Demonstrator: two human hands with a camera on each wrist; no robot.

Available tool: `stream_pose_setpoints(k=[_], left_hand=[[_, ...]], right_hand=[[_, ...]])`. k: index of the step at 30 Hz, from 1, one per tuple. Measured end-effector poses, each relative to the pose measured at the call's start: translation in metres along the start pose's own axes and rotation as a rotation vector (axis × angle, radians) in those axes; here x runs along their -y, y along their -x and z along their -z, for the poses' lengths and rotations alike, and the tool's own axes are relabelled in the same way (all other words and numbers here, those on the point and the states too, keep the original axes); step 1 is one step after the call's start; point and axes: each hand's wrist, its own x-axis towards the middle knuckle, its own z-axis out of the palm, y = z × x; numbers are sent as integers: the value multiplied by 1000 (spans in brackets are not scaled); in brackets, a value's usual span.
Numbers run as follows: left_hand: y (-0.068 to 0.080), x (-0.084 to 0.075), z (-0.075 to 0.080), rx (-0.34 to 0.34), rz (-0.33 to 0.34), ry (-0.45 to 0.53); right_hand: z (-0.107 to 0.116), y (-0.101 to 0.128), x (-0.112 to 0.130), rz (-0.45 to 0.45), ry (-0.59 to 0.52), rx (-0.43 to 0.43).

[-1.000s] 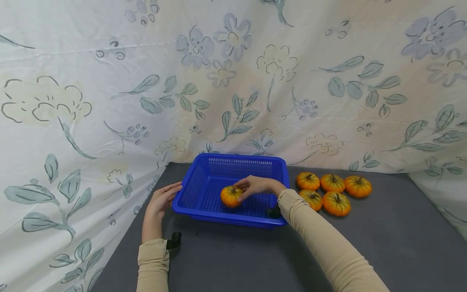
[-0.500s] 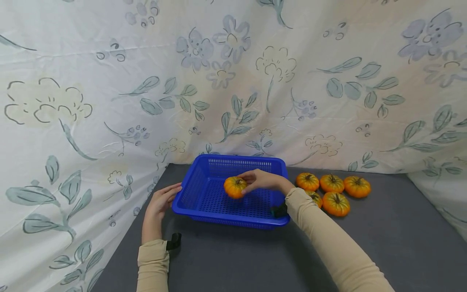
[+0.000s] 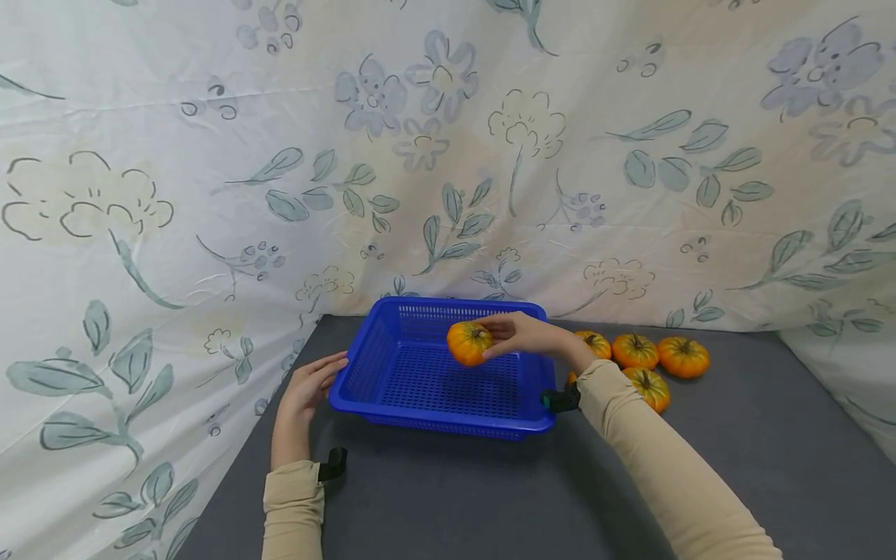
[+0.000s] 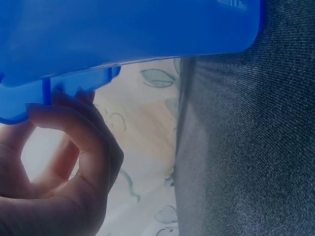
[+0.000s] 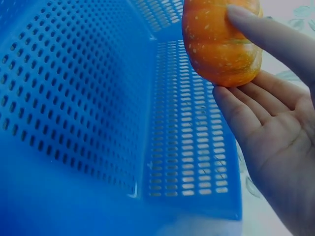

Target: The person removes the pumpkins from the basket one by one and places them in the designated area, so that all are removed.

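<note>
My right hand (image 3: 532,334) holds a small orange pumpkin (image 3: 469,343) between thumb and fingers, raised over the inside of a blue plastic basket (image 3: 448,423). In the right wrist view, the thumb lies across the near side of the pumpkin (image 5: 221,44) and the fingers support it from below; the perforated basket wall (image 5: 189,147) is behind it. At the basket's left side, my left hand (image 3: 308,386) grips the rim. The left wrist view shows curled fingers (image 4: 74,123) at the rim's underside (image 4: 19,101).
To the right of the basket, several more pumpkins (image 3: 683,358) sit grouped on the dark grey table (image 3: 448,498); some are partly hidden behind my right wrist. A floral cloth (image 3: 448,233) hangs behind and along the left side of the table.
My right hand has lifted the pumpkin from low inside the basket and carried it up and to the right. The left hand stays at the basket's rim.
</note>
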Motion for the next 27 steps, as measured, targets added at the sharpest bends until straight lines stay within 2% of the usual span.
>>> stream_pose_setpoints(k=[6, 9, 13, 18, 27], left_hand=[[0, 0, 0, 6, -7, -8], [8, -9, -3, 24, -5, 3], [12, -13, -4, 41, 2, 21], [2, -2, 0, 21, -3, 16], [-1, 1, 0, -6, -8, -29]], right_hand=[[11, 21, 0, -1, -6, -36], [17, 33, -4, -14, -4, -62], [28, 47, -10, -29, 9, -97], [38, 65, -17, -55, 21, -153], [52, 95, -38, -80, -11, -200]])
